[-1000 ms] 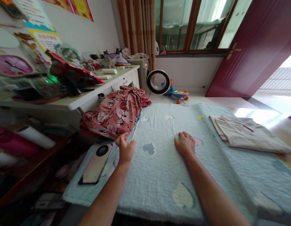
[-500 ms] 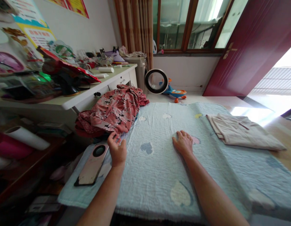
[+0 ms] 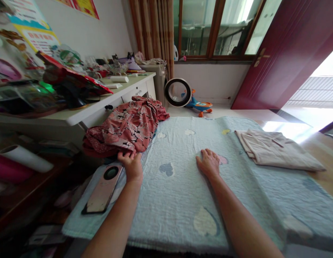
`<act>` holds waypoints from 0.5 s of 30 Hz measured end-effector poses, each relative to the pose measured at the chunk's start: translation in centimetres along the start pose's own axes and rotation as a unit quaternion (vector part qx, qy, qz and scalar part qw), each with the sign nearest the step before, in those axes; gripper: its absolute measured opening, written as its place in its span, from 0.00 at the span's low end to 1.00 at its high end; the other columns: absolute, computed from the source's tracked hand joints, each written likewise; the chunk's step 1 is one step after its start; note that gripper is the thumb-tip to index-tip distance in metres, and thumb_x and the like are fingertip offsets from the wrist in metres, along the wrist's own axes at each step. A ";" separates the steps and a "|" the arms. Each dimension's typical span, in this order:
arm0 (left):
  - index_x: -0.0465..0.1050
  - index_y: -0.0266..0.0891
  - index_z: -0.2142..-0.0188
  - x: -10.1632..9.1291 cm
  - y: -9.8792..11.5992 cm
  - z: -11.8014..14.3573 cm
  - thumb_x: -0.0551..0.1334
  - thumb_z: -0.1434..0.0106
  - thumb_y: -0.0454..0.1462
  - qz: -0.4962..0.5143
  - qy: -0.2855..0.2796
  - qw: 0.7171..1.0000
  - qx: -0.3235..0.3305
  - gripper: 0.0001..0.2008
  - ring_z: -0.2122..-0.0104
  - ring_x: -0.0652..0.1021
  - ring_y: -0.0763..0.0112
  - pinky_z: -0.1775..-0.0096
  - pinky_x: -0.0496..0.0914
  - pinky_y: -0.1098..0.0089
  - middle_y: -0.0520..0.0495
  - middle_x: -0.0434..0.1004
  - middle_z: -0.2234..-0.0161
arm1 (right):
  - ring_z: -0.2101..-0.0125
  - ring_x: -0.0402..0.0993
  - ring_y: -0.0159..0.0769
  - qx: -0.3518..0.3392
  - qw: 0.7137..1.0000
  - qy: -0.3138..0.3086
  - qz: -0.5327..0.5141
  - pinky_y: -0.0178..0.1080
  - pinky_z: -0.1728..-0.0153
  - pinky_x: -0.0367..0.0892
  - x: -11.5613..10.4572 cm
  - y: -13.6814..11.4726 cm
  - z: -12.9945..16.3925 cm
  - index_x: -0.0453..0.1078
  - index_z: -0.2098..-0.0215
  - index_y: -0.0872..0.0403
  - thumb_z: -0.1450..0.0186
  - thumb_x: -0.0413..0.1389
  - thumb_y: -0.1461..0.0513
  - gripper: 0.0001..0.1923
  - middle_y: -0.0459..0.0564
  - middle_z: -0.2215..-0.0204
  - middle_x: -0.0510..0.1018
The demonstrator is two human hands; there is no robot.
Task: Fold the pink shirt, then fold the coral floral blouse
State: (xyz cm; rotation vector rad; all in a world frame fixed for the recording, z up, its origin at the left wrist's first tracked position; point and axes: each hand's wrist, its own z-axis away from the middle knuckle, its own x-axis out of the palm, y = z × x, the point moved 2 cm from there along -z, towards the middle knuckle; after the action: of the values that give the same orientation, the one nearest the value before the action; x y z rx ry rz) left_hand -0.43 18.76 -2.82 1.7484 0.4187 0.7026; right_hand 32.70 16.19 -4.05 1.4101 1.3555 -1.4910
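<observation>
A crumpled red floral cloth (image 3: 129, 123) lies in a heap at the far left of the pale blue quilted cover (image 3: 179, 193). At the heap's near edge is my left hand (image 3: 131, 166), its fingers apart and touching the fabric; whether any fold is between them is hard to see. My right hand (image 3: 209, 163) rests palm down on the cover, fingers stretched out, beside a pink heart print. A pink phone (image 3: 102, 193) with a round black camera ring lies to the left of my left wrist. On the right side sits a folded beige garment (image 3: 276, 148).
Along the left, a white desk (image 3: 134, 84) carries bags, jars and other clutter. Below it, rolls (image 3: 28, 157) lie on a shelf. Beyond the cover stand a round-rimmed appliance door (image 3: 178, 82) and a blue ride-on toy (image 3: 198, 105). A dark red door (image 3: 266, 53) stands open at right.
My left hand has moved slightly forward and left, its fingers now at the red cloth's edge. The right hand stays flat on the cover. The view has shifted a little.
</observation>
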 end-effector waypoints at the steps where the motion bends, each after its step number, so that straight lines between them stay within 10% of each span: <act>1: 0.51 0.44 0.46 0.4 -0.1 0.1 0.63 0.50 0.30 -0.009 -0.017 1.000 0.005 0.34 0.45 0.74 0.63 0.41 0.65 0.55 0.41 0.66 0.47 | 0.40 0.59 0.51 0.000 1.000 -0.002 0.000 0.48 0.41 0.54 0.0 0.0 0.0 0.68 0.43 0.52 0.33 0.49 0.51 0.24 0.55 0.39 0.67; 7: 0.61 0.39 0.47 2.4 -1.2 2.6 0.61 0.48 0.33 -0.135 -0.141 0.980 0.045 0.28 0.52 0.76 0.60 0.43 0.68 0.55 0.41 0.72 0.52 | 0.40 0.59 0.51 -0.002 1.000 0.004 0.002 0.48 0.41 0.54 0.1 0.1 0.0 0.68 0.43 0.53 0.32 0.49 0.51 0.24 0.56 0.39 0.67; 15: 0.66 0.38 0.45 2.9 -1.5 6.1 0.60 0.44 0.33 -0.347 -0.264 0.874 0.213 0.25 0.51 0.74 0.58 0.45 0.68 0.54 0.42 0.71 0.56 | 0.41 0.60 0.50 -0.008 1.000 0.008 -0.005 0.48 0.42 0.53 0.2 0.2 0.0 0.70 0.45 0.52 0.33 0.50 0.52 0.23 0.56 0.39 0.67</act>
State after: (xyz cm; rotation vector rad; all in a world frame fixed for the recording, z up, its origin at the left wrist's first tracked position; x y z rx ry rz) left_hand 5.85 16.49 -4.61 1.9164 0.7960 -0.4146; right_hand 32.85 16.21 -4.26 1.4097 1.3848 -1.4748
